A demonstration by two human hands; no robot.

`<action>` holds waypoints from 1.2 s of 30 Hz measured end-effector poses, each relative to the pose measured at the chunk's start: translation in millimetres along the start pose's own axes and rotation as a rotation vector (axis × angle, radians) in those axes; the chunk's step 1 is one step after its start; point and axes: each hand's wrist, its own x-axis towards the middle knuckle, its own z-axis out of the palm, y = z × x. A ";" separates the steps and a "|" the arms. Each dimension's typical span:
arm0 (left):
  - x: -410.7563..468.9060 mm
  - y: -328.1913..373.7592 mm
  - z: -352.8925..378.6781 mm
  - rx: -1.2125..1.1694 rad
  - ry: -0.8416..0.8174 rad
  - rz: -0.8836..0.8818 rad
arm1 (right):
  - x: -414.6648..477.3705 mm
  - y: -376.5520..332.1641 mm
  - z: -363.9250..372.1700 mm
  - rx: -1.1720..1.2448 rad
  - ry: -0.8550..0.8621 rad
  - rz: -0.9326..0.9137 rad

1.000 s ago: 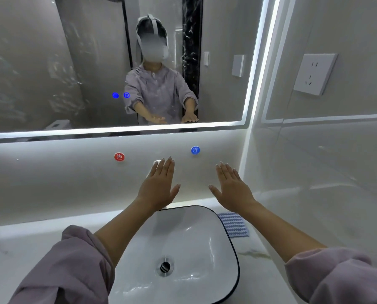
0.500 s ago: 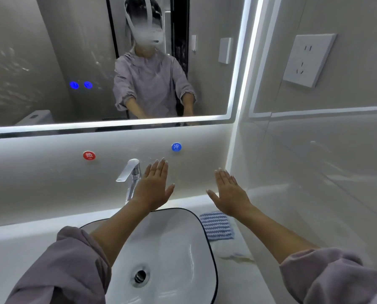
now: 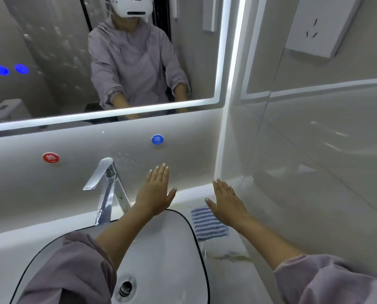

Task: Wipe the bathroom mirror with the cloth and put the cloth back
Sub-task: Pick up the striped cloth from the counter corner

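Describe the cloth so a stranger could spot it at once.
Start at the white, black-rimmed basin on the pale counter. Just right of it, toward the wall corner, lies the cloth, its far edge hidden by the right hand. It alone is blue-and-white striped and knitted-looking.

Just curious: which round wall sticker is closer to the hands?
The blue sticker, above the left hand; the red sticker sits past the faucet.
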 end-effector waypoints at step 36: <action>100.9 47.4 162.9 -0.154 -0.633 -0.047 | 49.3 56.4 149.9 0.098 -0.114 0.302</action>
